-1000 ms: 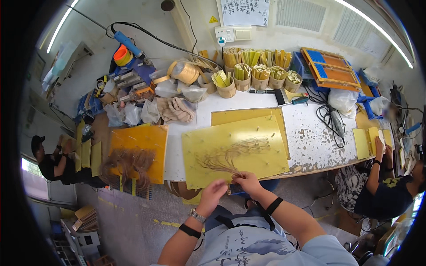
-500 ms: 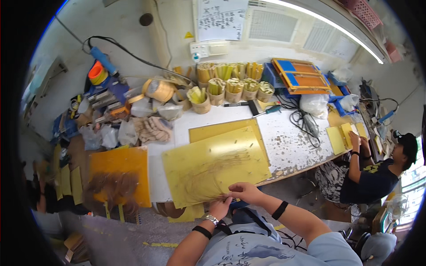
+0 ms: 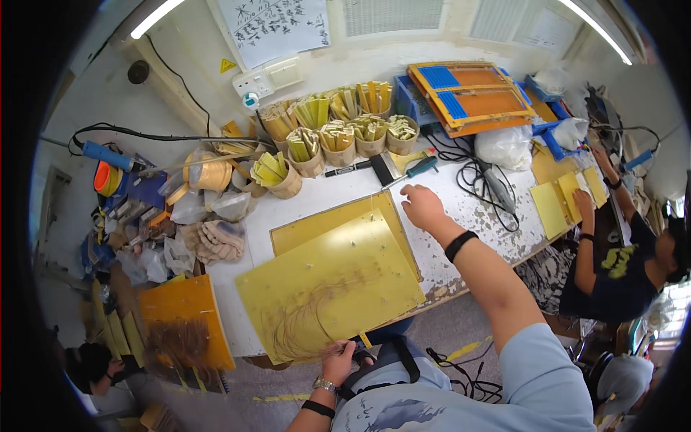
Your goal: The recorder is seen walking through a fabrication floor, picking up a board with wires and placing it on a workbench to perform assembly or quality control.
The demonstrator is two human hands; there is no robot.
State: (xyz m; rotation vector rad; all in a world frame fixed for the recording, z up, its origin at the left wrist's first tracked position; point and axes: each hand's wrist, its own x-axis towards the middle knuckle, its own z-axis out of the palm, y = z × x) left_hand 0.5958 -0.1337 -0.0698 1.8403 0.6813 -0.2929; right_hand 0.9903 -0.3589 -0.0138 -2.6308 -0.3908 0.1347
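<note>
A yellow board [image 3: 338, 255] with small upright pins lies tilted across the white table. Thin brown wires [image 3: 288, 320] loop in a loose bundle over its lower half. At the board's near edge my left hand [image 3: 337, 362] is closed, pinching the ends of these wires. My right hand [image 3: 426, 209] is stretched out beyond the board's right far corner, above the table, its fingers drawn together. Whatever they hold is too fine to make out. Just past it lie a screwdriver [image 3: 421, 166] with a teal handle and a wide brush [image 3: 384, 170] with black bristles.
Several round tubs [image 3: 308, 164] of yellow strips stand along the back. A second yellow sheet [image 3: 288, 234] lies under the board. An orange board [image 3: 183, 309] with brown wires is on the left. A grey corded tool [image 3: 498, 191] lies right. A co-worker [image 3: 612, 259] handles yellow plates at far right.
My right hand has moved away from my left, up and to the right past the board's far corner. My left hand stays at the near edge. The head view has shifted.
</note>
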